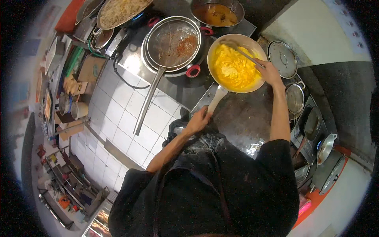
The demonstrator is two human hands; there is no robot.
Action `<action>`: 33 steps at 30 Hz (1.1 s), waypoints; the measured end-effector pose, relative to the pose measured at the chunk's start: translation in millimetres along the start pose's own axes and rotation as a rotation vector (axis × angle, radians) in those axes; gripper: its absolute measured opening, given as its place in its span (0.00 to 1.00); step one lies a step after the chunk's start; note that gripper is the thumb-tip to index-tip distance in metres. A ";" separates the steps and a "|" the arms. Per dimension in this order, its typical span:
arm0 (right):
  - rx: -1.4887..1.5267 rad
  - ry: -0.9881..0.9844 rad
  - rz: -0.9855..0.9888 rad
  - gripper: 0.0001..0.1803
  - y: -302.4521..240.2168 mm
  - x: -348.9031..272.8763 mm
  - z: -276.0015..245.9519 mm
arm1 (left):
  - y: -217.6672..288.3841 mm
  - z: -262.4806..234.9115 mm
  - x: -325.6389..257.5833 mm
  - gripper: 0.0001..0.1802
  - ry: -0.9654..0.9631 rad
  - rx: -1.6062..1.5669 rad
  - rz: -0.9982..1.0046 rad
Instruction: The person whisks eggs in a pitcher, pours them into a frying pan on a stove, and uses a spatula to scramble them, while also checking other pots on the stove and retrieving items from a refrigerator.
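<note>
My left hand [199, 120] is closed around the pale handle of a light beige frying pan [242, 38], which is held slightly tilted. Soft yellow scrambled egg [235, 73] covers most of the pan's inside. My right hand [270, 74] grips the handle of a spatula [246, 55] above the pan's right side. Its darker head rests at the far edge of the egg. A dark, worn metal counter [244, 114] lies below the pan.
Left of the pan, a long-handled wire strainer [173, 41] sits over a pot, its handle jutting toward me. Behind are a pot of brown broth [217, 15] and a pan of noodle-like food [122, 12] over a blue flame. A round lid [282, 59] leans at the right.
</note>
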State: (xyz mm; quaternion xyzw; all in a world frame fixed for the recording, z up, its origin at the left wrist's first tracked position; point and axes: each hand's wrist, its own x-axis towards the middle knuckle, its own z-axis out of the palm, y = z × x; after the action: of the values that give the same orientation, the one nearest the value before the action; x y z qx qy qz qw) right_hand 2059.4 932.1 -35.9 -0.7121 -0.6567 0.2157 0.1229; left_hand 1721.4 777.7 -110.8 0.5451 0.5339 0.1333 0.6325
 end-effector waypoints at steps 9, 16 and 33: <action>-0.179 -0.313 -0.219 0.20 -15.6 -9.5 -85.2 | 6.2 -4.6 -7.8 0.22 0.068 0.009 -0.011; -0.200 -0.183 -0.207 0.20 -7.7 12.5 -49.5 | 0.4 -13.1 -3.9 0.25 0.044 0.043 0.027; -0.268 -0.174 0.200 0.17 -83.9 -86.0 1.0 | 0.5 -40.2 3.6 0.26 -0.037 -0.109 0.020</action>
State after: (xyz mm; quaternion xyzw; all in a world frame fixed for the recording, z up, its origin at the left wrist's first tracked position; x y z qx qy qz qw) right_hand 1981.1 855.9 14.3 -0.7624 -0.6137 0.1983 -0.0523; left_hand 1690.0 802.6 -105.6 0.5174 0.5087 0.1584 0.6696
